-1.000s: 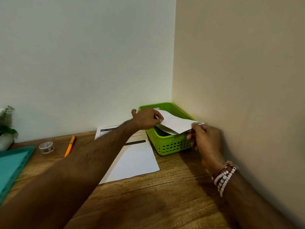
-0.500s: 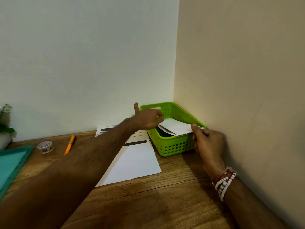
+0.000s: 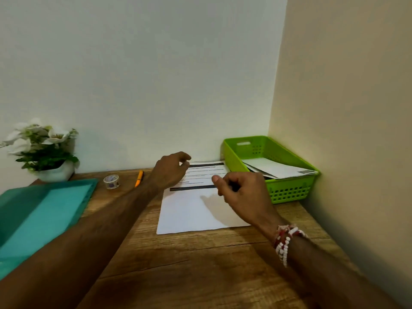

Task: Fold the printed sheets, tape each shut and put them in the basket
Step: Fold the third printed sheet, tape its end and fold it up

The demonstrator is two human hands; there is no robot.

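A green plastic basket [image 3: 289, 190] stands in the desk's back right corner against both walls. Folded white sheets [image 3: 276, 169] lie inside it, the top one resting on the right rim. A flat printed sheet [image 3: 191, 210] with black bars lies on the wooden desk left of the basket. My left hand [image 3: 171, 170] hovers over the sheet's top left part, fingers loosely curled, holding nothing. My right hand [image 3: 240, 192] hangs above the sheet's right side, just left of the basket, fingers curled and empty. A small tape roll [image 3: 111, 181] sits further left.
An orange pen [image 3: 139, 178] lies between the tape roll and the sheet. A teal folder [image 3: 38, 217] covers the desk's left side. A white pot with white flowers [image 3: 44, 152] stands at the back left. Walls close off the back and right.
Both hands have let go of the folded sheet, which now lies in the basket. They have drawn back left over the flat printed sheet. The view has swung left.
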